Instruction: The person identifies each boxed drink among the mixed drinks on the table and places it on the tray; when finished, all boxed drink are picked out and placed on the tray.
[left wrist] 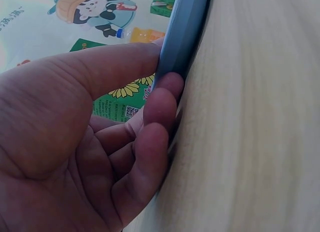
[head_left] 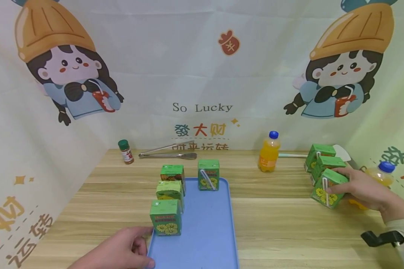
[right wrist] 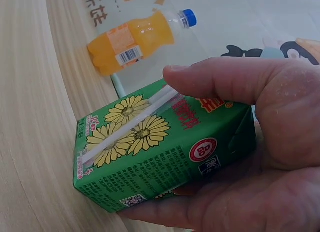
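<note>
My right hand [head_left: 367, 190] grips a green drink carton [right wrist: 150, 142] with yellow flowers and a white straw on its front. The carton is tilted, in front of two more green cartons [head_left: 330, 163] at the right. At the near left, my left hand [head_left: 119, 248] pinches the left rim of a blue tray [head_left: 208, 228]; thumb and fingers lie at its edge in the left wrist view. Three green cartons [head_left: 165, 220] stand in a row along the tray's left side. Another carton [head_left: 209, 179] with a straw stands at its far end.
An orange drink bottle [head_left: 268, 155] stands at the back, and a second bottle [head_left: 383, 175] is partly hidden behind my right hand. Metal tongs [head_left: 168, 155] and a green-capped spice jar [head_left: 126, 152] are at the back left. A pale-handled utensil [head_left: 293, 155] lies behind the right cartons.
</note>
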`<state>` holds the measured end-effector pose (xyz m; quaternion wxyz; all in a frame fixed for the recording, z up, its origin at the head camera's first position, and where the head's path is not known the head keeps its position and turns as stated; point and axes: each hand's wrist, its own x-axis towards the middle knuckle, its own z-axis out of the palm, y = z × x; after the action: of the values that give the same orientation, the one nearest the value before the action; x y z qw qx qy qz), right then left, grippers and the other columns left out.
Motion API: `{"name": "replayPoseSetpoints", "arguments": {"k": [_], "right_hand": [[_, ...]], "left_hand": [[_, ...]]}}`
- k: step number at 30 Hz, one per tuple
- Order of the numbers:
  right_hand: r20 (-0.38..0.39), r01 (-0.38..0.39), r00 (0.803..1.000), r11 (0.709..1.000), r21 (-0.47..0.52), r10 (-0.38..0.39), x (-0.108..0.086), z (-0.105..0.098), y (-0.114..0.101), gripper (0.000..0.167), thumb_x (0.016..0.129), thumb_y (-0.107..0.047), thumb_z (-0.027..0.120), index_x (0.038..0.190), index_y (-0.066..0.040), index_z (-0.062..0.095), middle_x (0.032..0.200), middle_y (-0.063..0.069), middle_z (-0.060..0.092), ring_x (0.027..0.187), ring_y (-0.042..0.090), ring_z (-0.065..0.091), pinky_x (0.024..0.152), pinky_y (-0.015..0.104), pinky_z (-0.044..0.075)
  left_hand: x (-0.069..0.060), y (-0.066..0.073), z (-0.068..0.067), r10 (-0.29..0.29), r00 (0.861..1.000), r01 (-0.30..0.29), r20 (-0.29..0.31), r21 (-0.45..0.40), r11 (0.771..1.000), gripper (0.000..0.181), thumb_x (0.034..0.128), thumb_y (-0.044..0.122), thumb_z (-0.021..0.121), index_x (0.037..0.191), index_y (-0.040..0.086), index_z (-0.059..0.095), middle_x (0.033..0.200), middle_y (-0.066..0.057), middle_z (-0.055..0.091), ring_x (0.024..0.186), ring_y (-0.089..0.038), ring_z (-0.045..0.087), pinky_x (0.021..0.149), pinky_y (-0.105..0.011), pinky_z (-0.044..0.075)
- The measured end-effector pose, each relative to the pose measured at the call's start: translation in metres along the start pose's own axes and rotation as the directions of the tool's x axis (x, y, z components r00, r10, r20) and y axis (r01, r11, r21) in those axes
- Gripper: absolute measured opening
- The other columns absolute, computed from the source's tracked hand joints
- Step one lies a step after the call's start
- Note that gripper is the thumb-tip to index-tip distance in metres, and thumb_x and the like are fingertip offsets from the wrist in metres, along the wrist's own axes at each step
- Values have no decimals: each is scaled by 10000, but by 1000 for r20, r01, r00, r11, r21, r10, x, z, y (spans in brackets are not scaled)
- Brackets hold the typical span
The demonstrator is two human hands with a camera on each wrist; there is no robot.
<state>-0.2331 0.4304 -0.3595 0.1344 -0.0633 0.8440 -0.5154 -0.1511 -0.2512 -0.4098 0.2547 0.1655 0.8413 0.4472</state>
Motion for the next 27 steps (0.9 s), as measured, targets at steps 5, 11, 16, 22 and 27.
{"name": "replayPoseSetpoints", "arguments": {"k": [5,11,16,22,27], "right_hand": [[-12,5,1000,1000,11,-5,0,0,2,818,1040,-3,705,1616,258,187,1248,105,679,1046,144,732,873,374,650],[-83,6,997,998,-63,-11,1,4,7,821,1026,-81,759,1613,237,282,1267,177,701,1017,154,743,844,365,652],[-152,8,988,986,-169,-34,2,7,9,793,1018,-156,793,1593,210,387,1308,260,675,1006,166,719,811,342,639],[-196,16,979,971,-238,-64,4,12,9,757,1027,-212,793,1581,175,452,1358,322,638,994,159,697,790,332,628],[-214,15,974,964,-266,-74,6,13,11,725,1050,-249,791,1580,142,487,1402,338,615,1020,167,676,790,325,618]], "left_hand": [[2,-4,-2,3,1000,-4,24,10,1000,924,943,249,909,1532,-263,414,868,-62,720,760,-184,671,644,-265,525],[1,-1,-1,6,1000,-6,14,-13,1000,879,944,187,898,1520,-273,420,863,-79,707,749,-187,656,639,-261,509],[1,-1,0,9,1000,-9,6,-6,1000,853,945,153,890,1513,-278,422,852,-64,699,735,-169,646,637,-255,502],[1,-2,0,12,1000,-12,7,-14,1000,872,943,156,895,1521,-278,409,846,-68,702,729,-171,647,629,-257,504],[1,-1,1,19,1000,-19,7,-13,1000,904,935,180,906,1534,-271,401,837,-60,709,718,-158,649,625,-259,511]]}}
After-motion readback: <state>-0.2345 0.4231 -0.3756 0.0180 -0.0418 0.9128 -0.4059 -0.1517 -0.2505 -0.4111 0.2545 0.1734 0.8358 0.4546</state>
